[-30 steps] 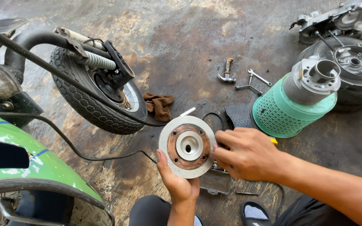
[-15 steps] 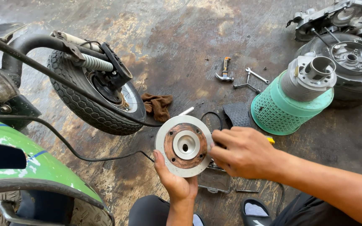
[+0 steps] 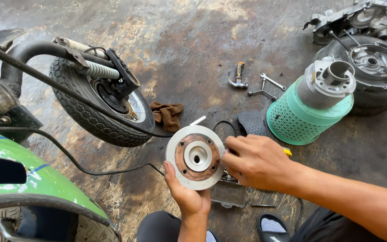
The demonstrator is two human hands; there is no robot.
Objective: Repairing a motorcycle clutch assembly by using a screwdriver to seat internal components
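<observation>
Left hand (image 3: pixel 189 197) fingers grip brake disc (image 3: pixel 196 157) rim; right hand (image 3: pixel 256 162) fingers closed at its edge

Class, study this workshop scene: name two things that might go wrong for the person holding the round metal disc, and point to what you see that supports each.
1. The left hand props the metal disc from below, only partly gripped; it might slip onto the concrete floor.
2. The right hand works a yellow-handled tool at the disc's edge, close to the left hand; a slip might jab a finger.
</observation>
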